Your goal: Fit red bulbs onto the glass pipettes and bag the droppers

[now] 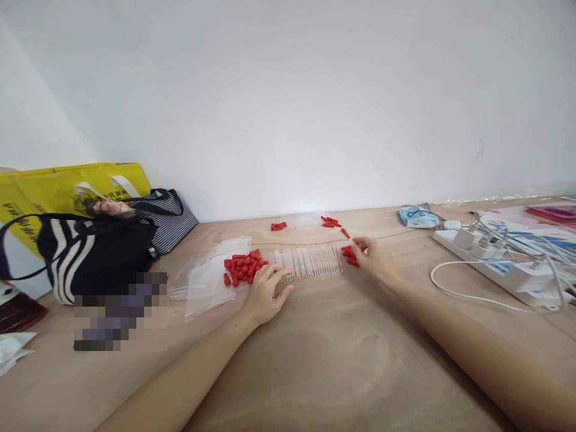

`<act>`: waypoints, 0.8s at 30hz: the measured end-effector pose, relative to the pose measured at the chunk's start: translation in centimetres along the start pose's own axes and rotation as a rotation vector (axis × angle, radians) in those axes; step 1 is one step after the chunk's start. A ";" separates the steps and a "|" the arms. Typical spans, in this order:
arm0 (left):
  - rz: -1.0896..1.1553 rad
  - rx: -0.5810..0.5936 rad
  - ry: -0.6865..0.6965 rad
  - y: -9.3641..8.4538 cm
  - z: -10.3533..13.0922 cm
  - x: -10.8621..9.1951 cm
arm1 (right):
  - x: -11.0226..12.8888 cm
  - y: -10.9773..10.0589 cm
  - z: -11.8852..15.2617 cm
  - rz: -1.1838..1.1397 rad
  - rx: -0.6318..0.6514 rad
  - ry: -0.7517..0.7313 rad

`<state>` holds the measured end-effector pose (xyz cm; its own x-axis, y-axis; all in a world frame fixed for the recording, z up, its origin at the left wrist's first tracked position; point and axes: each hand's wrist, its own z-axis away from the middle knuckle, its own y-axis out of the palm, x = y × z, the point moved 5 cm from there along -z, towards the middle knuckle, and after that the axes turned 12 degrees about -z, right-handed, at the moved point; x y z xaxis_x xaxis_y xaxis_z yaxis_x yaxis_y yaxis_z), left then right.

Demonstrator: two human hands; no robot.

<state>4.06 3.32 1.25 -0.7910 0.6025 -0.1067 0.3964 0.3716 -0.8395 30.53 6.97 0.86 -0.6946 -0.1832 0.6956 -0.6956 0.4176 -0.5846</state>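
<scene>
A row of thin clear tubes (310, 262) lies side by side on the table. At its left end, my left hand (266, 294) rests with fingers apart, beside a heap of red pieces (242, 267). My right hand (371, 258), at the right end of the row, pinches a thin piece with a red end (345, 233). Under its fingertips lie some red-ended pieces (351, 255). Small red groups sit farther back, one at the left (278, 226) and one at the right (330, 222), with clear tubes (308, 221) between them.
Clear plastic bags (209, 282) lie left of the heap. Black (108, 252), striped (168, 222) and yellow (40, 186) bags stand at the left. A white power strip (499, 270) with cables and a blue mask (418, 217) are at the right. A wall rises behind.
</scene>
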 end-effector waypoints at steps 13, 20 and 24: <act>0.051 0.088 0.037 0.2 -0.3 -0.7 | -7.6 -0.4 -1.4 0.116 0.032 0.328; 0.047 0.093 0.045 0.2 -0.4 -0.8 | -6.6 -0.6 -1.5 0.129 0.014 0.264; 0.044 0.085 0.045 0.3 -0.3 -0.8 | -3.8 0.1 -1.3 0.155 0.039 0.022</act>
<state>4.95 3.19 1.28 -0.7513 0.6487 -0.1217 0.3875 0.2843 -0.8769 33.36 8.86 -1.28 -0.7901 -0.0999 0.6048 -0.5877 0.4041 -0.7009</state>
